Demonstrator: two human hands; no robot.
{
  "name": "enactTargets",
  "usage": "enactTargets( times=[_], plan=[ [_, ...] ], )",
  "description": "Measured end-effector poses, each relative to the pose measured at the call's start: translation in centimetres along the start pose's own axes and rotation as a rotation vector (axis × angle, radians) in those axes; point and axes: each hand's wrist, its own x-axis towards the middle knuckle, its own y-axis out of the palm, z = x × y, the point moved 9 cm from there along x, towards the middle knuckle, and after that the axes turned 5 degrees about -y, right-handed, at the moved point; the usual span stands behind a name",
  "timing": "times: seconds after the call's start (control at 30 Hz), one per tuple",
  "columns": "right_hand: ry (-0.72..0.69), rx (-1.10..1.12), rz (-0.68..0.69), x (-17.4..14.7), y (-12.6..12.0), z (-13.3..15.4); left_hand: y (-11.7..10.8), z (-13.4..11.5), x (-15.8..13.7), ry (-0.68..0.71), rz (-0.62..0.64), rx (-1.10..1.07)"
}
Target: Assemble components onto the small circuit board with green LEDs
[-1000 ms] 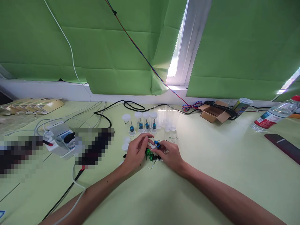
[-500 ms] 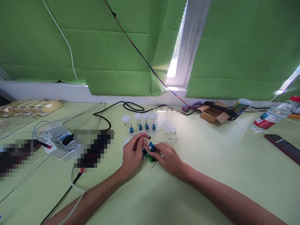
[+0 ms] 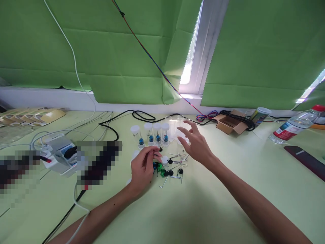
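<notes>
My left hand (image 3: 142, 167) is closed, thumb and fingers together beside the pile of small parts; what it holds is hidden, and a small black piece (image 3: 160, 149) shows by its fingertips. My right hand (image 3: 196, 144) is open, fingers spread at the clear plastic tubes (image 3: 172, 130); I cannot tell whether it touches them. Blue parts (image 3: 154, 165) and green parts (image 3: 161, 168) lie beside the left fingers. Right of them are black round pieces (image 3: 180, 171), bent metal rods (image 3: 165, 182) and a white cap (image 3: 165, 160).
Several white-capped tubes (image 3: 165, 134) with blue parts inside stand behind the left hand. A black cable (image 3: 137, 117) runs along the back. To the right are an open cardboard box (image 3: 231, 123), a can (image 3: 260, 117), a water bottle (image 3: 291, 127) and a dark flat object (image 3: 306, 161).
My right hand has let go of the blue part with the thin rod and moved up and right to the clear tubes, opening. The left hand stays near its place; that blue part no longer shows.
</notes>
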Motion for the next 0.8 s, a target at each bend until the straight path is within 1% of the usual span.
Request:
enactTargets(
  times=[0.13, 0.27, 0.47, 0.67, 0.8],
  plan=[
    [-0.022, -0.024, 0.083, 0.1, 0.4, -0.4, 0.1, -0.2, -0.1, 0.015, 0.003, 0.004],
    [-0.011, -0.011, 0.126, 0.0, 0.8, -0.7, 0.2, -0.2, -0.1, 0.029, 0.017, 0.011],
    [-0.009, 0.010, 0.155, 0.0, 1.3, -0.9, 0.2, -0.2, -0.1, 0.058, 0.031, 0.018],
    [-0.035, 0.015, 0.148, 0.1, 1.2, -0.6, 0.1, -0.5, -0.2, 0.091, 0.041, 0.048],
    [-0.047, 0.027, 0.153, 0.0, 1.1, -0.3, 0.0, -0.8, -0.2, 0.154, 0.030, 0.040]
  ],
)
